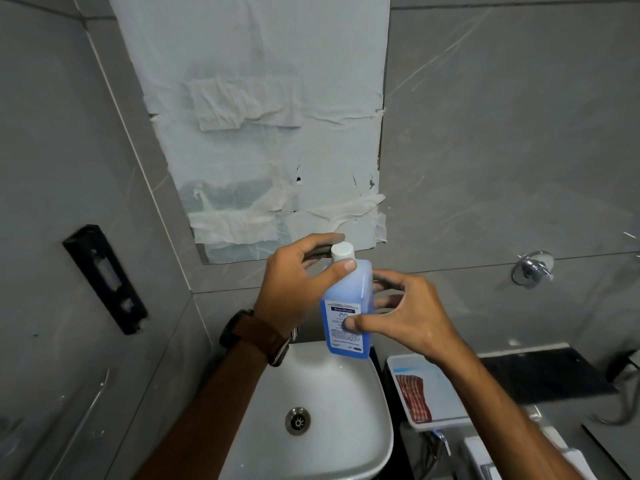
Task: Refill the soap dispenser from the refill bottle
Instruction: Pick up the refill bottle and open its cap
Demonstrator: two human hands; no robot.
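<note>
The single head-worn camera looks forward and down, close over the sink [311, 393], facing the tiled wall [502, 133].

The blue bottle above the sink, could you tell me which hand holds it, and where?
Both: the left hand grips the blue bottle at its white cap and neck, the right hand its labelled body.

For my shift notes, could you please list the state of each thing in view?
Refill bottle: upright, held above the sink, blue liquid inside.
White cap: still on.
Left hand: gripping the cap.
Right hand: holding the bottle's body.
Sink: drain open, no water.
</note>
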